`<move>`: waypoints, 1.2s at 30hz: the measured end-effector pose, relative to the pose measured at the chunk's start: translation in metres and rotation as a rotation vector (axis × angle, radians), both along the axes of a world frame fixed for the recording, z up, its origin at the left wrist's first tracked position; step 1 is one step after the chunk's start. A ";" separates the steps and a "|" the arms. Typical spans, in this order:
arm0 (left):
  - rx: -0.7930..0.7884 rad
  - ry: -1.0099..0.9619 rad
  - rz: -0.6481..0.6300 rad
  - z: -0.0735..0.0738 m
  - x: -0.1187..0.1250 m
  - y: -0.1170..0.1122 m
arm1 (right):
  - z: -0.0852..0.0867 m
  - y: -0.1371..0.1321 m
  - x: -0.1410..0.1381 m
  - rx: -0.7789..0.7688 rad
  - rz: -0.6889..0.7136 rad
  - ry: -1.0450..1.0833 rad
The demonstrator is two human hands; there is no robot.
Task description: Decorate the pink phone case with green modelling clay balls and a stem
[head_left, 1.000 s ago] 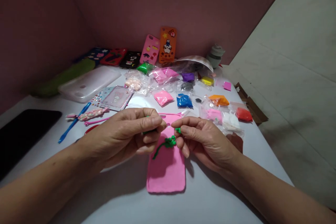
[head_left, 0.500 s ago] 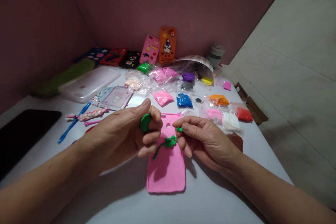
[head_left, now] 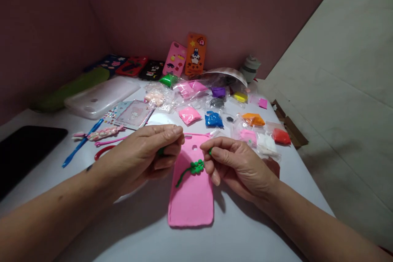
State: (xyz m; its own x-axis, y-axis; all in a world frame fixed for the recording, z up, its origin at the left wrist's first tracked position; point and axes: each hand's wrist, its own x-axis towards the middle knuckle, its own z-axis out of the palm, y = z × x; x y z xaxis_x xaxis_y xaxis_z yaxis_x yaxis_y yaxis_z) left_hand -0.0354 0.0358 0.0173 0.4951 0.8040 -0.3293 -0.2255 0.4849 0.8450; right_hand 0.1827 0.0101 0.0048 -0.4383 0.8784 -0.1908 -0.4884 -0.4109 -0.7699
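Flat on the table lies a pink clay-covered phone case (head_left: 190,204) with a round hole near its top. A thin green clay stem and a cluster of small green clay balls (head_left: 197,167) sit on its upper half. My left hand (head_left: 153,151) is closed above the case's left side, its fingers curled round a lump of green clay (head_left: 161,151) that is mostly hidden. On the right, my right hand (head_left: 236,161) pinches a small bit of green clay (head_left: 210,151) between thumb and forefinger, just over the case's right edge.
Bagged clay, including blue (head_left: 214,119), orange (head_left: 253,119) and red (head_left: 281,136), spreads behind the hands. Decorated phone cases stand at the wall, one of them orange (head_left: 195,54). A blue modelling tool (head_left: 82,143) and a black flat device (head_left: 33,155) lie left. A bottle (head_left: 250,68) stands back right.
My left thumb and fingers have closed together, covering most of the green lump that showed before. The right hand keeps its pinch on the small green bit. The view has shifted slightly.
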 end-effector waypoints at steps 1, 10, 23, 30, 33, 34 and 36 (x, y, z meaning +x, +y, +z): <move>-0.001 0.012 0.000 0.000 0.001 0.000 | 0.000 0.000 0.000 -0.002 -0.001 -0.008; 0.004 0.018 0.120 -0.006 -0.001 0.007 | -0.001 -0.002 0.001 -0.029 0.014 0.000; 0.085 0.077 0.115 0.002 0.003 0.009 | 0.004 -0.002 0.000 -0.033 -0.011 -0.039; 0.076 0.100 0.039 0.002 0.004 0.008 | -0.001 -0.002 0.003 -0.016 0.010 -0.013; 0.071 0.102 0.033 0.002 0.003 0.008 | -0.002 0.000 0.002 -0.007 -0.007 0.029; 0.070 0.101 0.031 0.002 0.002 0.008 | -0.001 0.001 0.002 -0.007 -0.003 0.046; 0.070 0.098 0.028 0.002 0.001 0.008 | -0.001 0.002 0.001 -0.003 0.002 0.077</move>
